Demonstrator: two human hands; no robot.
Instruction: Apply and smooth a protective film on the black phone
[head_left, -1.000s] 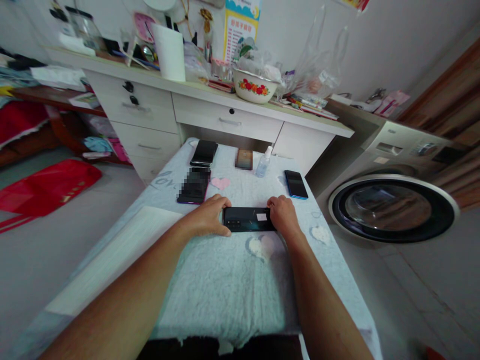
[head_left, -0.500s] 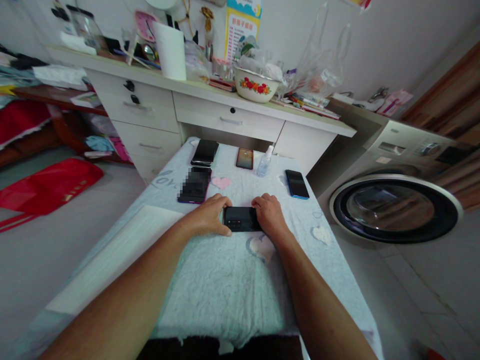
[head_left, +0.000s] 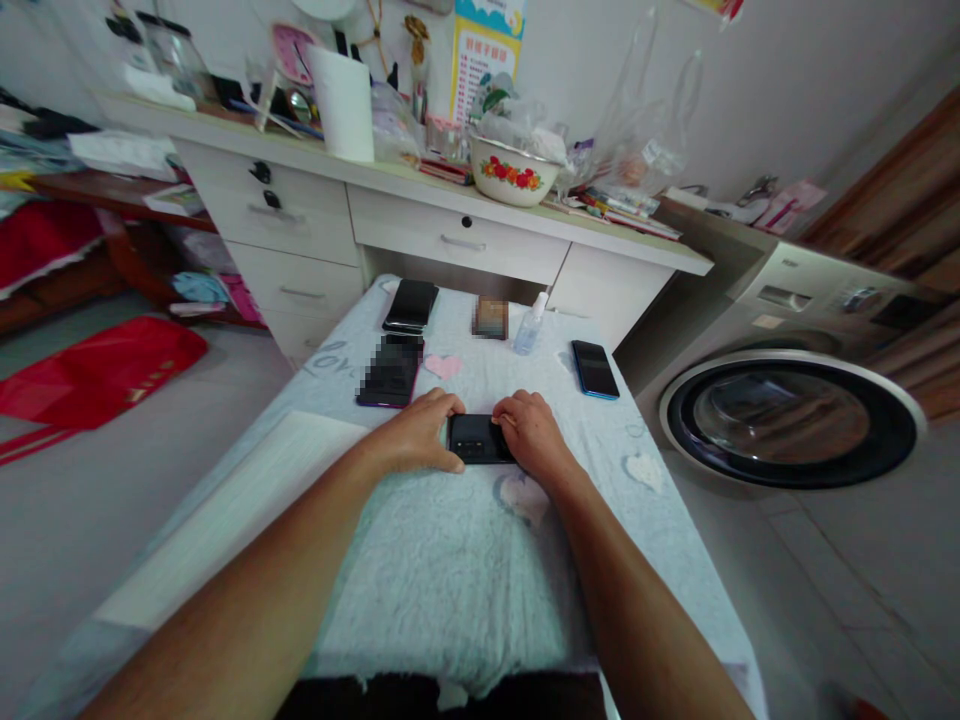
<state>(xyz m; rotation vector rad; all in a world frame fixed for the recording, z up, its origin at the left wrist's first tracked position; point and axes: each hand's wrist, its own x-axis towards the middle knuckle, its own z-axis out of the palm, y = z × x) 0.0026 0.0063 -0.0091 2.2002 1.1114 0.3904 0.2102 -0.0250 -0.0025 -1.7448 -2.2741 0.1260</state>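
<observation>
A black phone [head_left: 474,440] lies sideways, back up with its camera block at the left, on the cloth-covered table [head_left: 450,560]. My left hand [head_left: 424,432] grips its left end between thumb and fingers. Over the right part of the phone is my right hand [head_left: 531,430], its fingers curled against the back; whether something small is pinched there is hidden. Beyond my left hand lies a phone with a purple edge [head_left: 391,372].
Farther back are a dark phone stack [head_left: 410,305], a brown phone [head_left: 490,318] and a clear spray bottle [head_left: 530,328]. A blue-edged phone [head_left: 595,369] lies right. Behind stands a white desk [head_left: 457,238]; a washing machine [head_left: 787,300] is at the right.
My right hand has slid a little left over the phone, with its fingers now curled farther in. My left hand and the phone have stayed in place.
</observation>
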